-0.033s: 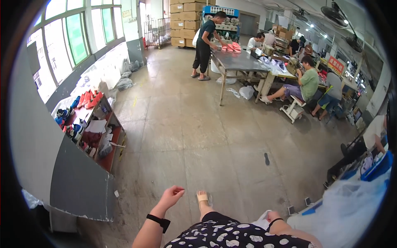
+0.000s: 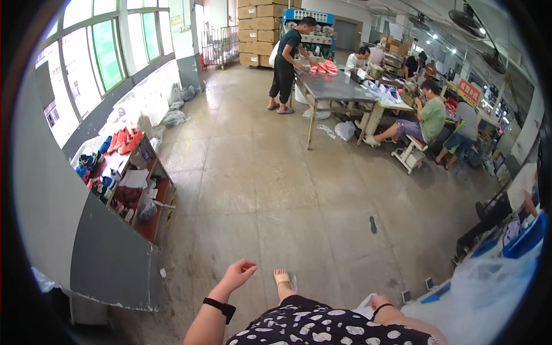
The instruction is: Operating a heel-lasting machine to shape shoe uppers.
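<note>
My left hand (image 2: 237,273) hangs in front of me over the floor, its fingers loosely curled together with nothing seen in them. A black band is on that wrist. Low at my right side, my right hand (image 2: 379,302) is closed on a crumpled thin white sheet (image 2: 364,309), cloth or plastic; I cannot tell which. My body hides part of it. A sandalled foot (image 2: 282,277) shows between my hands.
A shelf rack (image 2: 155,221) with several shoes stands left, behind a grey panel (image 2: 115,259). Ahead is a metal table (image 2: 328,86), with a person beside it. Seated people work at the right. A dark sole-shaped piece (image 2: 373,224) lies on the floor (image 2: 247,184). White plastic (image 2: 489,293) is near right.
The view has shifted very slightly; the floor piece and table sit a little lower and further right in the picture. Both my hands keep their pose.
</note>
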Available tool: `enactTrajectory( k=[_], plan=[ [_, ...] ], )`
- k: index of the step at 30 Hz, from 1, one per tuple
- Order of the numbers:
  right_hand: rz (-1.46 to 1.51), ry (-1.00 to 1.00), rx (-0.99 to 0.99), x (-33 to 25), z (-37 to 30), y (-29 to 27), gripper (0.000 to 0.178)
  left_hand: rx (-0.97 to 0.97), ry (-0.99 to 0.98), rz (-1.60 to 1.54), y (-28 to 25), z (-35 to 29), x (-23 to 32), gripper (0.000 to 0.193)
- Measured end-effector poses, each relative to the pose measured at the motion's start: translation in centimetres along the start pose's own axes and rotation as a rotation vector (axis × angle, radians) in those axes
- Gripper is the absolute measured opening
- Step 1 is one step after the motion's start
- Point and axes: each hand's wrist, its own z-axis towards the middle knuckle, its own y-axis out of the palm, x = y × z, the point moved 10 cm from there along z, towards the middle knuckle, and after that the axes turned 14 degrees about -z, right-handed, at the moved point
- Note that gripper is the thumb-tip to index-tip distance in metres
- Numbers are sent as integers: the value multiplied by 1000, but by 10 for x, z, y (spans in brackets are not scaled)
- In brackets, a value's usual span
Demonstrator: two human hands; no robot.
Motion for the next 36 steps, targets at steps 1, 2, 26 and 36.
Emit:
enactTrajectory(
  k=[1,2,26,36],
  plan=[
    [-107,-40,-60,-40,6,2,19,49,-59,95,-20,26,-8,28],
    [-216,-80,-115,-80,11,0,23,79,-65,154,-42,44,-14,30],
    [-178,-161,222,-911,80,-43,23,251,-767,554,-528,421,-158,27],
    [-429,-167,151,-1144,161,2,33,330,-119,-1,-662,1001,34,25]
  ],
)
